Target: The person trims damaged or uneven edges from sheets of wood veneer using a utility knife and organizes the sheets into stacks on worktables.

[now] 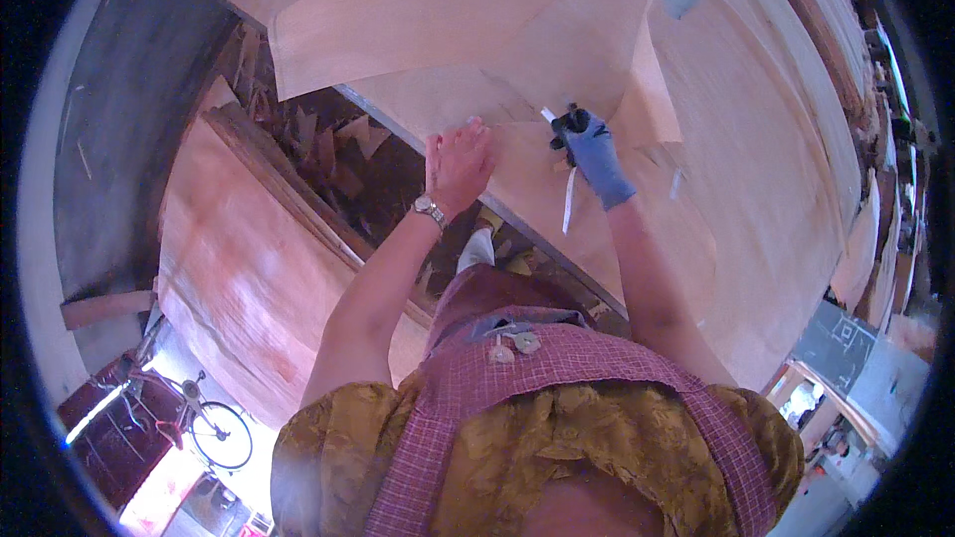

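My left hand [460,161], bare with a wristwatch, presses flat on a thin pale veneer sheet [468,30] near its edge. My right hand [592,151], in a blue glove, grips a small dark tool, and a white strip of tape [569,201] hangs down from it. Both hands rest on the same sheet, about a hand's width apart, on top of a wide stack of veneer [776,199] that fills the right half of the view.
Another reddish veneer stack [239,278] lies at lower left. Between the stacks is a dark gap with wood scraps [328,144]. A bicycle [204,418] stands at bottom left. More stacked wood [885,239] lines the right rim.
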`<state>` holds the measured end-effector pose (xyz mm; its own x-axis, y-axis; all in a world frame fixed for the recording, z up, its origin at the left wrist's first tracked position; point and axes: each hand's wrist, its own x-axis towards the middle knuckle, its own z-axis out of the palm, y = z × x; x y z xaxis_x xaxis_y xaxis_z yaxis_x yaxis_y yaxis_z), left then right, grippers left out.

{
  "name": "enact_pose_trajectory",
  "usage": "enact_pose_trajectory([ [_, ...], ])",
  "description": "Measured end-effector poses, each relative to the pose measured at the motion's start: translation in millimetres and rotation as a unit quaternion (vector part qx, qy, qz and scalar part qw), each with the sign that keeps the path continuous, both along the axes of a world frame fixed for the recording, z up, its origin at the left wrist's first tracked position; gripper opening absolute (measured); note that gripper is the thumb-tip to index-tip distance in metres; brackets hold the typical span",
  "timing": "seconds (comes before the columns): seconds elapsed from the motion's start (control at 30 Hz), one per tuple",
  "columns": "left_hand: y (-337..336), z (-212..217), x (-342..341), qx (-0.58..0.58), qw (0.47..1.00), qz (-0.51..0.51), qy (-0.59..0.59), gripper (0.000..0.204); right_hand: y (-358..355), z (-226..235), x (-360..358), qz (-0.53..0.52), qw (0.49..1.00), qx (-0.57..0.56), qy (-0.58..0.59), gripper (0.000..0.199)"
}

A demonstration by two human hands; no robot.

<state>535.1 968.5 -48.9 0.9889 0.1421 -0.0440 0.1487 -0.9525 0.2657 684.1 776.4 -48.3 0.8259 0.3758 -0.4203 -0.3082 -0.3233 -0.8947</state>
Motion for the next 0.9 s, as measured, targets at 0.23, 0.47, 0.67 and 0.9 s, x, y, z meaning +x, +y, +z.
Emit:
enact_pose_trajectory([
  [0.23,-76.6,-15.3,64.0,-0.029,0.980,-0.141,-0.140,0.063,-48.6,-67.9,34.5,0.042,0.927,-0.264,-0.264,0.038],
  [0.47,-77.4,-5.0,60.8,-0.054,0.981,-0.147,-0.112,0.058,-62.2,-8.4,-38.6,-0.070,0.993,0.044,0.079,0.011],
  [0.67,-80.9,5.2,69.2,0.015,0.985,-0.166,-0.048,0.054,-76.6,63.5,-84.0,-0.017,0.984,0.117,0.130,0.020],
  [0.9,-89.9,41.0,131.2,0.010,1.000,-0.021,0.001,0.058,-25.1,142.0,-146.9,0.238,0.940,0.243,-0.033,0.046],
])
